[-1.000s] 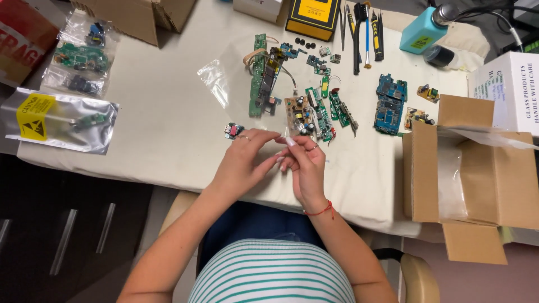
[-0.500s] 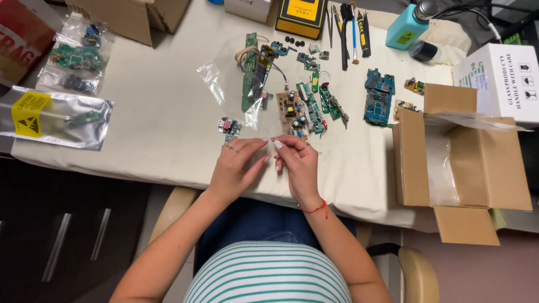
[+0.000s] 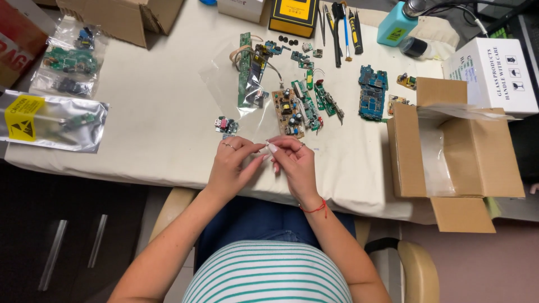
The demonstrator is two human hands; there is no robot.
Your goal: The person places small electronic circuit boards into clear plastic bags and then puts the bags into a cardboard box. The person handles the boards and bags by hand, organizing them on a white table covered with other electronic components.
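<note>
While two hands (image 3: 264, 160) pinch one small white piece (image 3: 265, 148) | two blue boards (image 3: 373, 92)

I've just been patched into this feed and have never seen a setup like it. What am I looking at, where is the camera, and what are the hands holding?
There is no machine here: a person seated at a table works with two bare hands. The single camera sits on the person's head and looks down, so the arms reach up from the bottom of the picture. The left hand and right hand meet at the fingertips, pinching something small and pale between them; it is too small to identify. Just beyond them lie circuit boards, a blue circuit board and a tiny component. Farther back are hand tools and a teal bottle. An open cardboard box sits to the right, and bagged parts to the left.
</note>
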